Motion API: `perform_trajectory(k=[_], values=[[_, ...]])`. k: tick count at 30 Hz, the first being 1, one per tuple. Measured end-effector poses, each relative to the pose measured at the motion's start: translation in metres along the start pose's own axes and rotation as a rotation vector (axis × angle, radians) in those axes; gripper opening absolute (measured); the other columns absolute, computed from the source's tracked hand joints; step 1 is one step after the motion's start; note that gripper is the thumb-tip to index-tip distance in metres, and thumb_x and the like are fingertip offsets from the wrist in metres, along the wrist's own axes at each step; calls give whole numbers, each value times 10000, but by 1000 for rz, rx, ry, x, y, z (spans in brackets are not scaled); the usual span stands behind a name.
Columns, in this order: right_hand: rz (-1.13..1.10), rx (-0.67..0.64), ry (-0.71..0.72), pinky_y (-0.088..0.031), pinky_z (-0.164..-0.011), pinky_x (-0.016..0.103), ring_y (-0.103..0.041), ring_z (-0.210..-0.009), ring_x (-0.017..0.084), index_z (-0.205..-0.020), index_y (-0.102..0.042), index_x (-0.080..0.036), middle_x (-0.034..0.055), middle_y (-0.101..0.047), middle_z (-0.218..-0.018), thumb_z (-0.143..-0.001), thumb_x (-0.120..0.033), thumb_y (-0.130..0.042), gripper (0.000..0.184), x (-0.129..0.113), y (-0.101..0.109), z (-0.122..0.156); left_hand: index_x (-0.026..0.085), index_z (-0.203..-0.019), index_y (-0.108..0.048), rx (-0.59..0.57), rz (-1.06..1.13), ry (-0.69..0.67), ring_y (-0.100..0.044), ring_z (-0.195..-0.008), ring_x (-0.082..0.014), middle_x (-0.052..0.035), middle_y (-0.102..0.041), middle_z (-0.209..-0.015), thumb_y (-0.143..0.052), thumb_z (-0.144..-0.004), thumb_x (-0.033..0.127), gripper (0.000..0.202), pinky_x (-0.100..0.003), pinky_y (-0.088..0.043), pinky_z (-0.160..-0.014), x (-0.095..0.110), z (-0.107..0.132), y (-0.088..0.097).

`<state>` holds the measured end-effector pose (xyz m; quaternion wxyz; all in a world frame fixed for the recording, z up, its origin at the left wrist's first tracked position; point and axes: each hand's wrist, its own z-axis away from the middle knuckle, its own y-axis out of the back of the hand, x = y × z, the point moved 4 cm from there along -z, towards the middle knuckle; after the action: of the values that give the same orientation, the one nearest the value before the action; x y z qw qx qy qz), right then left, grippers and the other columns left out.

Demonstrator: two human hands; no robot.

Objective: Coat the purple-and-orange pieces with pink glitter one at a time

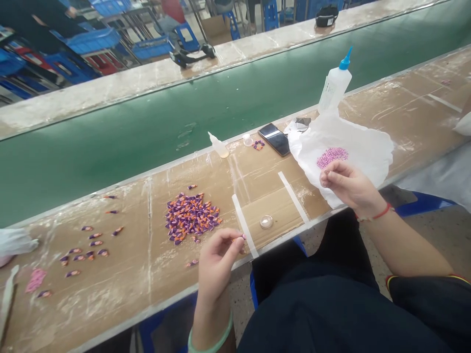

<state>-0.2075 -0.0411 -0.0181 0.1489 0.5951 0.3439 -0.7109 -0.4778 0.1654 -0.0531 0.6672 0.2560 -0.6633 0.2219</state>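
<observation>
My left hand [218, 255] is closed in a pinch on a tiny purple and orange piece [243, 237], held just above the bench's near edge. Left of it lies a heap of several purple and orange pieces [191, 215]. My right hand [346, 184] hovers over a white plastic bag [362, 142] with its fingers pinched together; what they hold is too small to make out. A patch of small pink beads [332, 157] lies on the bag just beyond that hand. A small clear dish [266, 222] sits between my hands.
A big glue bottle with a blue nozzle [335, 83] stands behind the bag. A black phone [274, 138], a small dropper bottle [218, 146] and a little cap [248, 140] lie by the green conveyor belt [154, 122]. Loose pieces [88, 247] are spread out at left.
</observation>
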Motion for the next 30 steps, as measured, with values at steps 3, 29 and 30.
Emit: perform_trajectory(k=[3, 29, 30], values=[[-17, -91, 58, -521, -610, 250, -598, -654, 113, -757, -710, -233, -13, -647, -703, -716, -375, -880, 225, 3, -28, 8, 180, -810, -714, -56, 73, -24, -607, -584, -106, -4, -674, -684, -718, -878, 325, 160, -192, -511, -557, 6, -1, -13], [607, -137, 737, -505, -684, 356, -607, -789, 187, -959, -704, -263, 28, -648, -831, -887, -109, -656, 177, -5, -118, 45, 198, -1160, -745, -28, 486, 45, -567, -525, -84, -10, -679, -684, -779, -802, 455, 442, -191, -493, -467, 33, 4, -90], [604, -136, 714, -509, -695, 358, -604, -786, 185, -985, -690, -263, 25, -641, -839, -883, -116, -664, 181, -5, -118, 45, 203, -1141, -750, -23, 481, 26, -567, -526, -80, -7, -679, -686, -776, -812, 436, 404, -188, -495, -475, 34, 4, -90]])
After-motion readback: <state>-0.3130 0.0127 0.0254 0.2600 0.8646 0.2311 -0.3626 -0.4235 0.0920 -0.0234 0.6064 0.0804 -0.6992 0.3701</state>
